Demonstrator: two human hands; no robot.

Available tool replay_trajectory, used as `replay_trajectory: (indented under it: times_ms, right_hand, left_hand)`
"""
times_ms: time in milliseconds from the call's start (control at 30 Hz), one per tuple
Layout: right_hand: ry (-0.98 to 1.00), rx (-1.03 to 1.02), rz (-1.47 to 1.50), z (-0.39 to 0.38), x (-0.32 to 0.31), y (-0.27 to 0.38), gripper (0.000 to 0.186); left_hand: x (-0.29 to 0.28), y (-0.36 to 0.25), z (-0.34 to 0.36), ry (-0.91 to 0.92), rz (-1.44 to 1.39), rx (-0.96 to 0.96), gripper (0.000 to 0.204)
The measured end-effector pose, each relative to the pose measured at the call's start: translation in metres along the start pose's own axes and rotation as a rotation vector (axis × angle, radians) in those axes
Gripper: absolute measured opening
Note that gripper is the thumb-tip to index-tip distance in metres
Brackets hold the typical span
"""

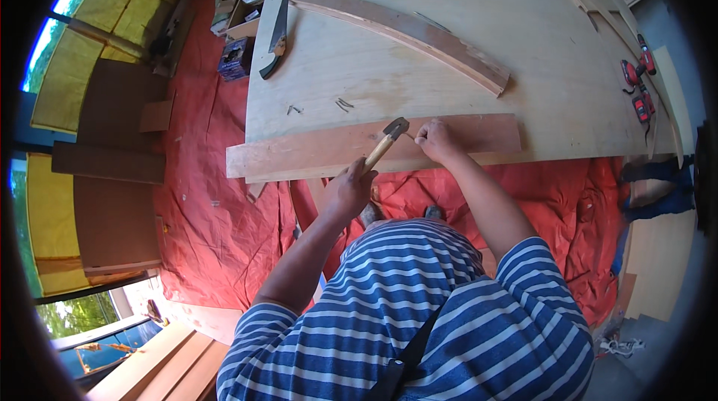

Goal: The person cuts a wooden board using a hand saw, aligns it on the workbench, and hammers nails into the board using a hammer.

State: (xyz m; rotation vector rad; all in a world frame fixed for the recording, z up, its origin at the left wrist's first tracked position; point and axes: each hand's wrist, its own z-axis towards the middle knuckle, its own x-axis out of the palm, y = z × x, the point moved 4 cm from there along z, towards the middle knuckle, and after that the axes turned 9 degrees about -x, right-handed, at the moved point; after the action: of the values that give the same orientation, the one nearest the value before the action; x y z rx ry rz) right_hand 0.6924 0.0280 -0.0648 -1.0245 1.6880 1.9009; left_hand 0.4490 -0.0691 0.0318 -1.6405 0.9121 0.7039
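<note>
My left hand (348, 190) is closed around the wooden handle of a hammer (383, 148). The hammer's dark metal head is over a reddish wooden plank (299, 147) lying along the table's near edge. Just right of the hammer head, my right hand (436, 139) pinches a thin nail (409, 136) above the plank; the fingers partly hide it. Several loose nails (344, 104) lie on the table behind the plank, in two small groups.
Farther back on the pale plywood table (314, 87) lie a long wooden beam (404, 27) and a handsaw (280, 35). Red and black power tools (641, 108) sit at the right edge. Red sheeting (217, 177) covers the floor. A box (236, 59) stands left of the table.
</note>
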Motion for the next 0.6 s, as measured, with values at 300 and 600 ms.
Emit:
replay_trajectory:
  times_ms: [300, 600]
  right_hand:
    - [-0.033, -0.012, 0.05, -0.008, -0.002, 0.007, 0.012]
    - [-0.056, -0.06, -0.022, -0.007, 0.002, 0.002, 0.011]
  left_hand:
    - [-0.005, -0.005, 0.007, 0.04, 0.088, 0.002, 0.039]
    - [-0.001, -0.005, 0.01, 0.012, 0.066, 0.029, 0.041]
